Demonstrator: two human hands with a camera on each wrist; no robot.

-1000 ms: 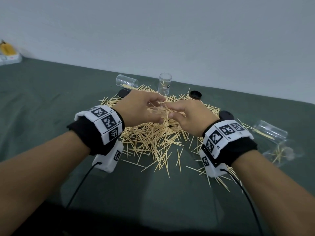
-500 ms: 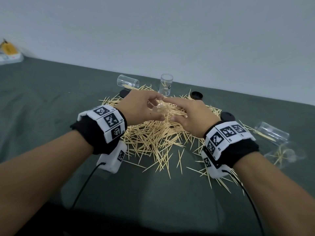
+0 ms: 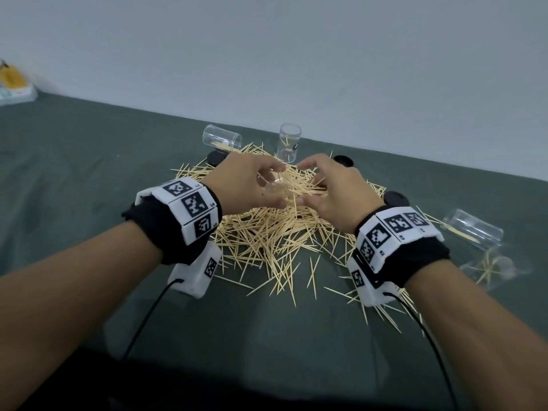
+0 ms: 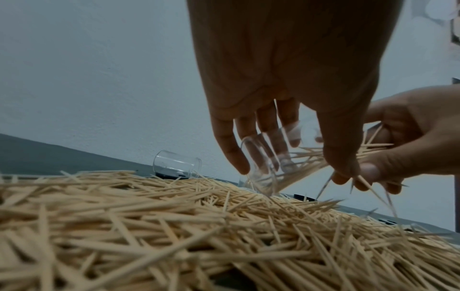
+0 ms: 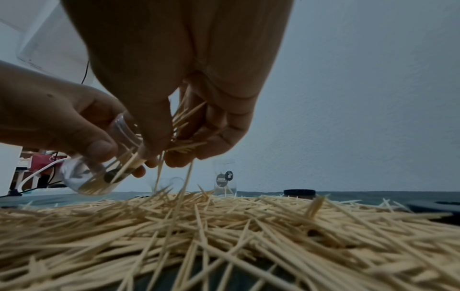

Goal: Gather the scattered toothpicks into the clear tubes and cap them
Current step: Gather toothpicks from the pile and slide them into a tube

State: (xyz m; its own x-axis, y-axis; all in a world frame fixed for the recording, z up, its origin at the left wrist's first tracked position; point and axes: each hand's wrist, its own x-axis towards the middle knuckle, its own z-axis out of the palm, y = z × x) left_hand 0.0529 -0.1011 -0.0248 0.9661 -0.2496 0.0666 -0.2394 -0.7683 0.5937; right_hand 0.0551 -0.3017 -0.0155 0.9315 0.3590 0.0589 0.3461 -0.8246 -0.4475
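Note:
A big heap of wooden toothpicks (image 3: 267, 232) (image 4: 174, 226) (image 5: 248, 236) lies on the dark green cloth. Above it my left hand (image 3: 252, 185) (image 4: 286, 153) grips a clear tube (image 3: 271, 186) (image 4: 261, 173) (image 5: 99, 175), tilted with its mouth toward the right. My right hand (image 3: 323, 185) (image 5: 174, 149) pinches a bundle of toothpicks (image 3: 305, 188) (image 4: 348, 157) (image 5: 184, 126) at the tube's mouth; some reach inside, a few dangle or drop below. Another clear tube (image 3: 289, 142) (image 5: 224, 177) stands upright behind the heap.
A clear tube (image 3: 221, 137) (image 4: 176, 167) lies on its side at the back left, two more tubes (image 3: 471, 228) lie at the right. Black caps (image 3: 343, 160) (image 5: 300, 194) sit round the heap's back and right edge. The wall runs close behind.
Both hands have lifted slightly and spread a little; the tube in my left hand is tilted more, and toothpicks from my right hand now reach into its mouth while a few fall.

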